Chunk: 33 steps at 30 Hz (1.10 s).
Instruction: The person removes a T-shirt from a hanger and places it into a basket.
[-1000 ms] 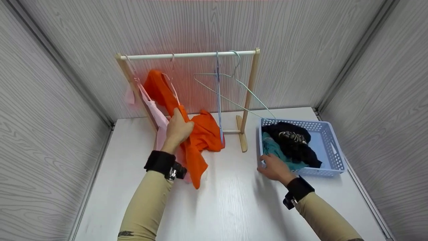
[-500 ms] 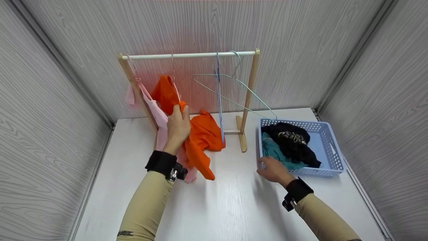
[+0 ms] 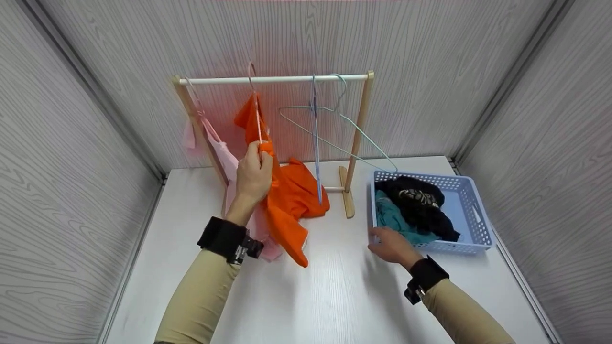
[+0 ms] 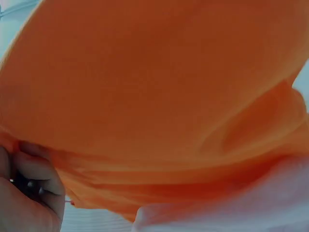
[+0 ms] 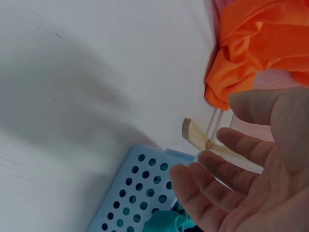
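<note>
Orange garment (image 3: 287, 200) now higher, left hand (image 3: 253, 174)

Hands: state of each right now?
Left hand: grips the orange garment by the rack.
Right hand: open, fingers relaxed, at the blue basket corner.

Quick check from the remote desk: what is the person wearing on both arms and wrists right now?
Both arms wear snug beige long sleeves, the left sleeve and the right sleeve. Each wrist carries a broad black band, the left band and the right band, each with a small dark and metallic camera unit clipped to it. The left hand and right hand are bare: no gloves, and no rings show.
</note>
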Each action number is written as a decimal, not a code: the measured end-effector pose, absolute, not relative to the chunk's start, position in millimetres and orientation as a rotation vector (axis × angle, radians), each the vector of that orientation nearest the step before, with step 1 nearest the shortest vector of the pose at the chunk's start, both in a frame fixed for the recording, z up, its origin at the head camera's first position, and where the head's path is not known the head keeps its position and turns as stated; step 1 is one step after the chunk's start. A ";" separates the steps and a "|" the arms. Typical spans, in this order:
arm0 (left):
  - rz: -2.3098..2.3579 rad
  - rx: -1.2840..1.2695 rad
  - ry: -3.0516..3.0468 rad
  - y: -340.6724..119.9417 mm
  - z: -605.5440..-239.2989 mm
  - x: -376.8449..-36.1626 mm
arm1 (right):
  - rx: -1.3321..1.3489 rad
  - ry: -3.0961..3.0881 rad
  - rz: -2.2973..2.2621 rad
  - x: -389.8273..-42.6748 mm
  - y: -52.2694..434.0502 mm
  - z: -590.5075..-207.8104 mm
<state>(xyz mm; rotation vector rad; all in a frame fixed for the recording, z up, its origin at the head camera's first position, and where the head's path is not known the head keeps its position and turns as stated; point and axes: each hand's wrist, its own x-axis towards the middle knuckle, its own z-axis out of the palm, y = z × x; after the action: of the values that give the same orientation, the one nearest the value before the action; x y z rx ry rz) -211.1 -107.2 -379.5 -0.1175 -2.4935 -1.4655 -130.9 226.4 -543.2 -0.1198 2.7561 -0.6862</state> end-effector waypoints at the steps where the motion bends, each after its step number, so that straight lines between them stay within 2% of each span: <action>1: -1.445 -0.121 -2.517 -108.8 -379.8 -208.6 | -0.123 2.750 -0.690 -130.4 226.9 -543.6; 21: -0.848 -0.023 -2.862 -186.3 -413.9 -161.9 | -0.260 2.792 -0.677 -130.5 222.5 -546.8; 33: -0.903 -0.236 -2.789 -203.9 -423.2 -161.8 | -0.283 2.882 -0.759 -138.2 224.3 -537.3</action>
<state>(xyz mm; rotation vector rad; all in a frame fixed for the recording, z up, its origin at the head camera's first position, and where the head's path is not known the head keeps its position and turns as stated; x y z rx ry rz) -161.8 -203.9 -423.2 -0.2362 -2.7893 -0.9027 -138.2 224.3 -537.3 -0.2835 2.8820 -0.7589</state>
